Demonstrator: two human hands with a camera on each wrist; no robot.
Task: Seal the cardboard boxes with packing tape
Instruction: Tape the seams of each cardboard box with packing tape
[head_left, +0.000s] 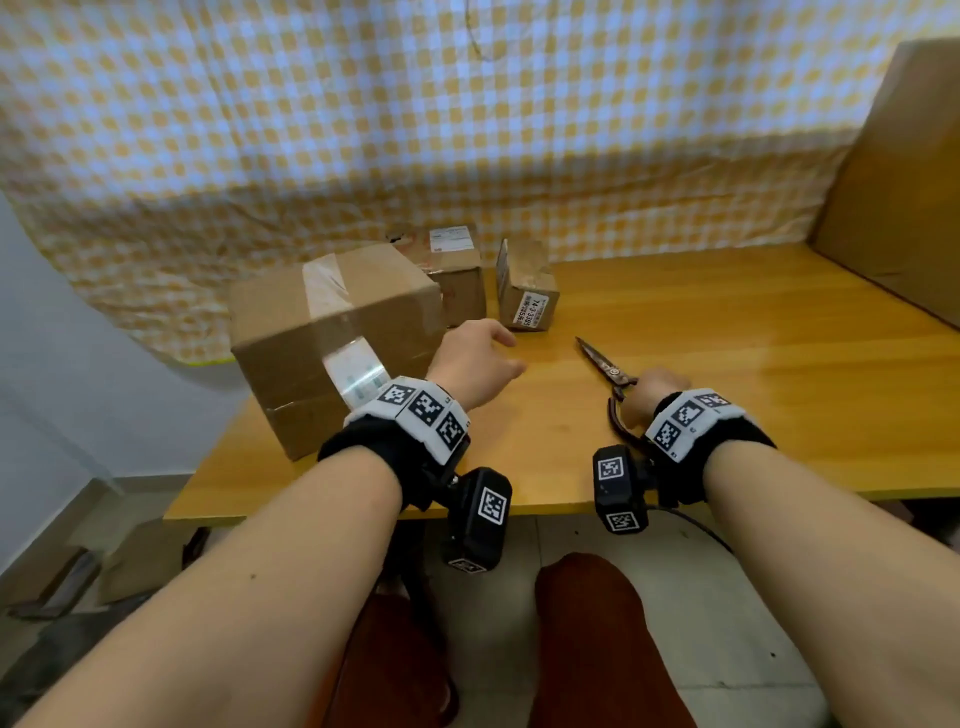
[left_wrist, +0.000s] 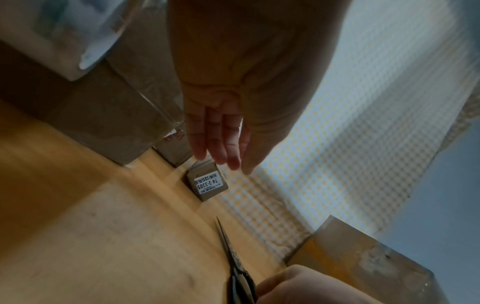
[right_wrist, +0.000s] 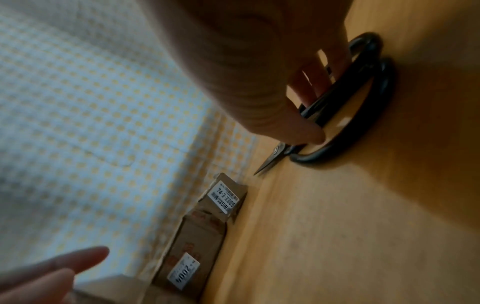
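A yellow-checked cloth hangs behind the wooden table (head_left: 675, 364). The right hand (head_left: 649, 397) curls on the handles of the dark metal scissors (head_left: 608, 371), blades pointing away. The left hand (head_left: 475, 364), fingers straight and empty, hovers just beside the large taped brown cardboard box (head_left: 332, 332); the small labelled cardboard box (head_left: 527, 293) lies beyond its fingertips.

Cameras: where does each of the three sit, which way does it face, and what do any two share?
Head: worn on the head, looking forward and down over the table; both forearms, the left hand and right hand show.
Left wrist: looks along the open left hand toward the labelled small box and checked cloth.
Right wrist: looks along the right hand, its fingers on the scissors.
Shared: all three show the scissors and the labelled small box.
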